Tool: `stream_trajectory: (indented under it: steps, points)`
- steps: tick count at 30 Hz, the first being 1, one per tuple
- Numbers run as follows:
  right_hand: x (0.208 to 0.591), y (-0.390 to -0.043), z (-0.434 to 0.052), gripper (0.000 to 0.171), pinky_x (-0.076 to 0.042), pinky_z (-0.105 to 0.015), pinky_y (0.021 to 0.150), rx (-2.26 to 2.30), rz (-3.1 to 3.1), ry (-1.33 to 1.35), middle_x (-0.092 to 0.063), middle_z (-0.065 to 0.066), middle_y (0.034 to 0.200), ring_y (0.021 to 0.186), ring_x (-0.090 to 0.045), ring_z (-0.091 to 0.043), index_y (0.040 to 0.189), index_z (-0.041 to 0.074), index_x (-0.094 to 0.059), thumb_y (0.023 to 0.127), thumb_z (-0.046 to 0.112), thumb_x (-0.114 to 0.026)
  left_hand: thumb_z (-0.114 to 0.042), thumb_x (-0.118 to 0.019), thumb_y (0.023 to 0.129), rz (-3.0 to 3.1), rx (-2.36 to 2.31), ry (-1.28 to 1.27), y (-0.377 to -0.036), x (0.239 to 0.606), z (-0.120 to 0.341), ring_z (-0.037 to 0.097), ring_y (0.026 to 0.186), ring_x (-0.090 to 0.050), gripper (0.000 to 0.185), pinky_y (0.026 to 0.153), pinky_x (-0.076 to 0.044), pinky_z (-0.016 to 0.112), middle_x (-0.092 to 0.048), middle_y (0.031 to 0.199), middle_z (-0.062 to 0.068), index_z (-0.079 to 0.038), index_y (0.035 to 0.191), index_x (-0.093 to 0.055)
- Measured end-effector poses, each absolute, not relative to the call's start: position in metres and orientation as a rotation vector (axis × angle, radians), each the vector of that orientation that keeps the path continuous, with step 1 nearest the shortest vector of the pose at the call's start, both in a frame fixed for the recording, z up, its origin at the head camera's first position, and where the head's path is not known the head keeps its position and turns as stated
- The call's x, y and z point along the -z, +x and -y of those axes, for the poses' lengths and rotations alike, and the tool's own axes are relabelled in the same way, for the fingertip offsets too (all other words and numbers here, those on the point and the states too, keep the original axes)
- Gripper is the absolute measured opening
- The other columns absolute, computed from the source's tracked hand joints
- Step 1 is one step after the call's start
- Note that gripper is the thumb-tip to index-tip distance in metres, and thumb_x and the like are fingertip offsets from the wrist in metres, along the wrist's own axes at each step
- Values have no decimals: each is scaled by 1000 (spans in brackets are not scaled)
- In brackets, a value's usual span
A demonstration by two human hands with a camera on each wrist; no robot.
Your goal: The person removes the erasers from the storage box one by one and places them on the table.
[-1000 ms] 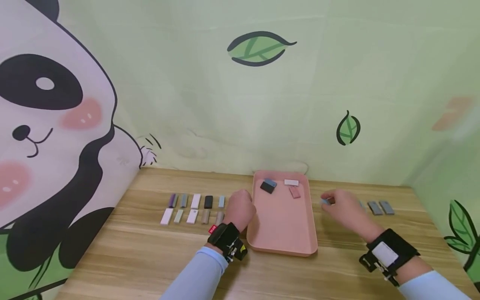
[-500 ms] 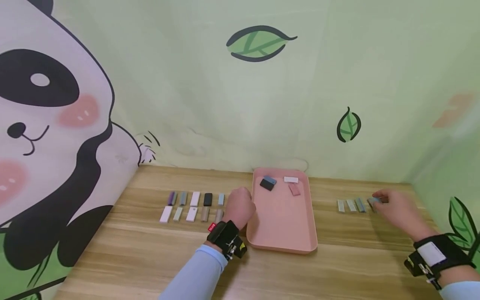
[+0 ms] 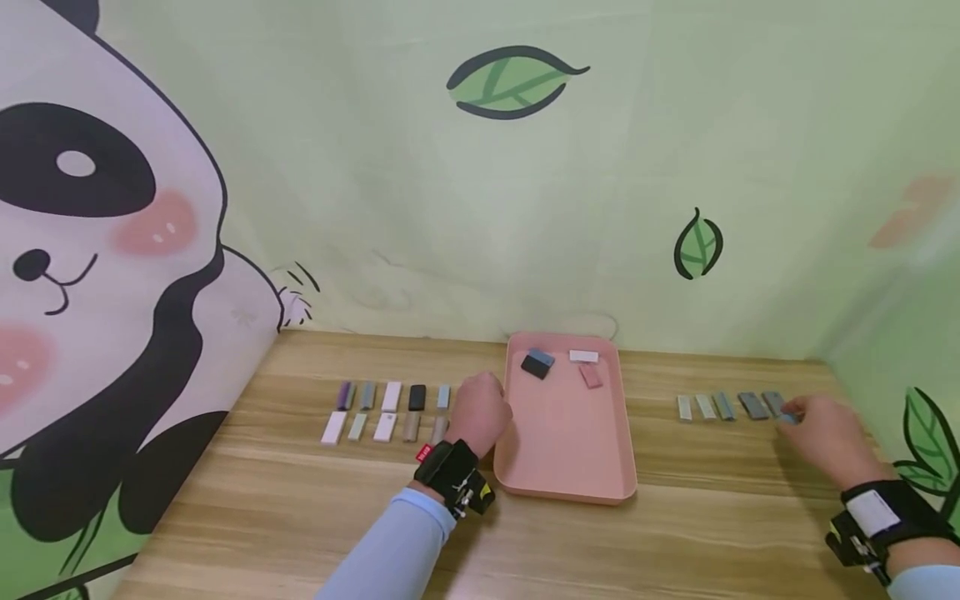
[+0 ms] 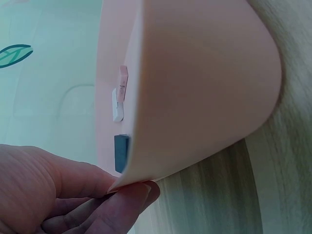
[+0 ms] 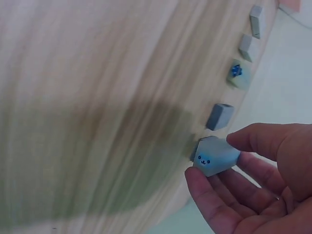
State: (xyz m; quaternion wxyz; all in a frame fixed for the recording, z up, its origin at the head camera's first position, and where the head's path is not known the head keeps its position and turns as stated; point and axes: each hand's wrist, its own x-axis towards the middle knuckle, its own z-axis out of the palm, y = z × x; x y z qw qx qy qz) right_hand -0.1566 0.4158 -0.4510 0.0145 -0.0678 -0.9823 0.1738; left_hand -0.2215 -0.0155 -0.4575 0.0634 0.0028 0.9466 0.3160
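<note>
A: What sits at nine o'clock on the desk (image 3: 300, 517)?

B: Two rows of small erasers (image 3: 386, 411). Just right of them, the left hand (image 3: 477, 414) pinches the pink tray (image 3: 570, 467) rim.

A: And at three o'clock?

B: The right hand (image 3: 828, 437) pinches a grey-blue eraser (image 5: 214, 156) at the right end of the grey row (image 3: 726, 406). I judge it mid-placement; next it needs setting down aligned.

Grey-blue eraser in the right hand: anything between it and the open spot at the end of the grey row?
Nothing visible. The right hand pinches the grey-blue eraser just past the last grey block; only bare wooden table there.
</note>
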Motion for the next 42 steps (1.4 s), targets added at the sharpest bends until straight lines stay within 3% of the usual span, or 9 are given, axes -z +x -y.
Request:
stream_trajectory:
  steps: [3, 10, 15, 28, 33, 37, 39, 42]
  points:
    - [451, -157, -418, 32, -41, -31, 49, -517, 3048, -248, -62, -30, 87, 63, -55, -26, 98, -16, -60, 82, 11, -61, 0, -55, 84, -2865, -965, 8, -224, 456, 15, 14, 44, -43, 29, 39, -31, 24, -36, 49, -2, -9, 57, -56]
    - [458, -153, -423, 27, -44, -39, 54, -472, 3031, -207, -64, -31, 87, 66, -59, -34, 91, -15, -63, 80, 9, -58, 0, -55, 83, -2897, -967, 63, -224, 458, 15, 12, 42, -33, 34, 39, -26, 24, -28, 49, -3, -10, 51, -48]
    - [462, -153, -426, 29, -39, -31, 51, -491, 3070, -260, -62, -32, 90, 65, -55, -28, 94, -15, -62, 81, 10, -58, 0, -56, 83, -2886, -973, 47, -221, 460, 15, 13, 42, -38, 31, 39, -28, 24, -30, 49, -3, -10, 53, -52]
    - [466, -156, -424, 31, -36, -31, 49, -429, 3108, -314, -62, -30, 89, 63, -52, -27, 98, -15, -60, 79, 9, -54, 0, -56, 84, -2849, -1000, 18, -218, 454, 16, 14, 43, -42, 28, 38, -30, 23, -34, 50, -2, -9, 57, -55]
    - [463, -155, -425, 41, -44, -40, 55, -439, 3130, -319, -59, -36, 101, 70, -56, -33, 105, -18, -57, 78, 14, -55, 0, -56, 83, -2866, -1006, 23, -219, 456, 15, 13, 42, -39, 31, 38, -27, 23, -32, 50, -2, -10, 54, -51]
    - [461, -153, -422, 49, -44, -38, 54, -433, 3161, -366, -56, -39, 107, 69, -54, -29, 109, -19, -55, 79, 19, -56, 1, -56, 82, -2869, -1005, 24, -219, 459, 16, 13, 42, -39, 30, 38, -27, 24, -32, 50, -2, -10, 54, -52]
    - [457, -151, -416, 49, -43, -37, 51, -400, 3151, -383, -57, -38, 105, 67, -54, -28, 109, -18, -55, 78, 20, -57, 1, -55, 83, -2860, -1022, 24, -218, 459, 17, 13, 42, -40, 30, 38, -27, 23, -31, 49, -3, -10, 55, -52]
    - [448, -150, -398, 39, -37, -34, 44, -345, 3102, -379, -61, -28, 78, 57, -49, -25, 96, -13, -59, 79, 22, -58, 1, -55, 83, -2857, -1035, 28, -217, 458, 18, 14, 42, -41, 28, 38, -28, 23, -32, 49, -2, -9, 56, -54]
